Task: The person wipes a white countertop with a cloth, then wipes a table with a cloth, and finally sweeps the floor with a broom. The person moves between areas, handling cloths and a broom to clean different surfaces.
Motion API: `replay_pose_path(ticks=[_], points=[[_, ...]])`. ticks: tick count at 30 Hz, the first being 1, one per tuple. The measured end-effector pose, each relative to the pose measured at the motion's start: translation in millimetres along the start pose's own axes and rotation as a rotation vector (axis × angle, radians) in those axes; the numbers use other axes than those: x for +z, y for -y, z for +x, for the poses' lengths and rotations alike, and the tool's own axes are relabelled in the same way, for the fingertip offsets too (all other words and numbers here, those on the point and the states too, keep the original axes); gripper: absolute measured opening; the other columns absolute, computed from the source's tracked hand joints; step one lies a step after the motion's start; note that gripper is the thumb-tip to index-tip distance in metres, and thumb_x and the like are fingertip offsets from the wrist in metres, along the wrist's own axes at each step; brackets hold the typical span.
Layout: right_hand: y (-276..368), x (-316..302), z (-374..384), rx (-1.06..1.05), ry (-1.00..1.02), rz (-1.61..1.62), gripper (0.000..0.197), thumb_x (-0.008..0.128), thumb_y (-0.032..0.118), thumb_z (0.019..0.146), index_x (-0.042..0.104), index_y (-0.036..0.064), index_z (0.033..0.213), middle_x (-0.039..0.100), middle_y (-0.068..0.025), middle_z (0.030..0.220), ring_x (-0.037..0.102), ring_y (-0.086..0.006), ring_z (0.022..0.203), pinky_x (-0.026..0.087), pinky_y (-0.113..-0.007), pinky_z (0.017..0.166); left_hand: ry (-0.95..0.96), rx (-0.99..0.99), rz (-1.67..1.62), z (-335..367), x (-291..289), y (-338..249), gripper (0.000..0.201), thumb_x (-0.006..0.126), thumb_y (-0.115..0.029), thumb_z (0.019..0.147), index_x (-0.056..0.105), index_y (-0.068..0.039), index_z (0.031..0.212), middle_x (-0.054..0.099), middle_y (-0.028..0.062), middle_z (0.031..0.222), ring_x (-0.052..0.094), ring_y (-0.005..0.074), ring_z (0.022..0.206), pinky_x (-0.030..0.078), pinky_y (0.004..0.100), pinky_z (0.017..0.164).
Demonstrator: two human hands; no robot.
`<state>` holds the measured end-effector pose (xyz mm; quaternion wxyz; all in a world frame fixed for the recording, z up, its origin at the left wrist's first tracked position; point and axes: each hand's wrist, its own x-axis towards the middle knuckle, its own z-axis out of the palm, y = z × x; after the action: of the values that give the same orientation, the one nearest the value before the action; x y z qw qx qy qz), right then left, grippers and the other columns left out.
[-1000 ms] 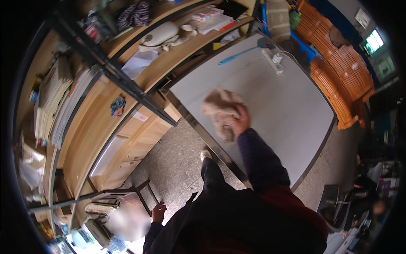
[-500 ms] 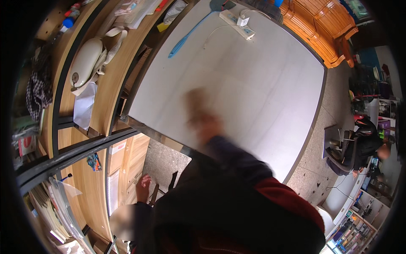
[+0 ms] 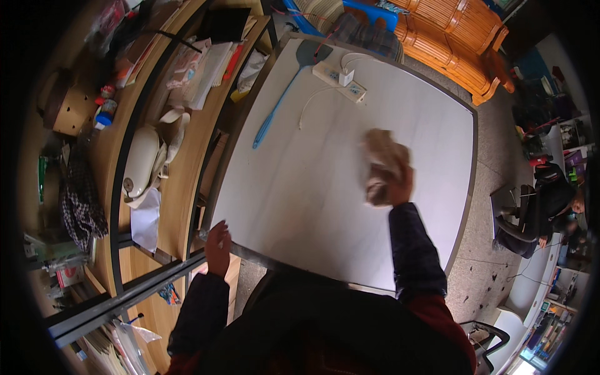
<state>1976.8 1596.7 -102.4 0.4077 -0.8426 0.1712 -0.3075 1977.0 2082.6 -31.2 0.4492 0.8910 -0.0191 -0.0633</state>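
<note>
My right hand presses a crumpled beige cloth onto the white tabletop, right of its middle; the cloth and hand are blurred. My left hand rests on the table's near left edge, fingers curled over the rim, holding nothing else. Both forearms are in dark sleeves.
A blue fly swatter and a white power strip with cable lie at the table's far side. Wooden shelves with papers and a white helmet-like object stand left. Orange wooden chairs sit beyond; a seated person is at right.
The view swung so the table sits squarely in front. My right hand with the cloth moved right and farther across the top. My left hand came to the table's near edge.
</note>
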Motion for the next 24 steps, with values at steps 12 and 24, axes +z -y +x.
replay_pose_path(ticks=[12, 24], points=[[-19, 62, 26, 0.581, 0.003, -0.86, 0.057, 0.061, 0.042, 0.07, 0.048, 0.0264, 0.123, 0.033, -0.012, 0.134, 0.031, -0.0315, 0.119, 0.033, -0.051, 0.09, 0.122, 0.386, 0.411, 278, 150, -47, 0.063, 0.064, -0.026, 0.076, 0.036, -0.005, 0.128, 0.042, 0.0178, 0.124, 0.042, 0.0332, 0.114, 0.037, 0.041, 0.093], [68, 223, 68, 0.074, 0.268, -0.683, 0.042, 0.06, 0.026, 0.072, 0.056, 0.0229, 0.113, 0.039, -0.0084, 0.13, 0.034, -0.0291, 0.119, 0.036, -0.046, 0.086, 0.329, 0.265, 0.215, 348, 105, -32, 0.043, 0.059, -0.008, 0.071, 0.049, 0.0, 0.113, 0.046, 0.0175, 0.101, 0.051, 0.0315, 0.088, 0.046, 0.0378, 0.073]])
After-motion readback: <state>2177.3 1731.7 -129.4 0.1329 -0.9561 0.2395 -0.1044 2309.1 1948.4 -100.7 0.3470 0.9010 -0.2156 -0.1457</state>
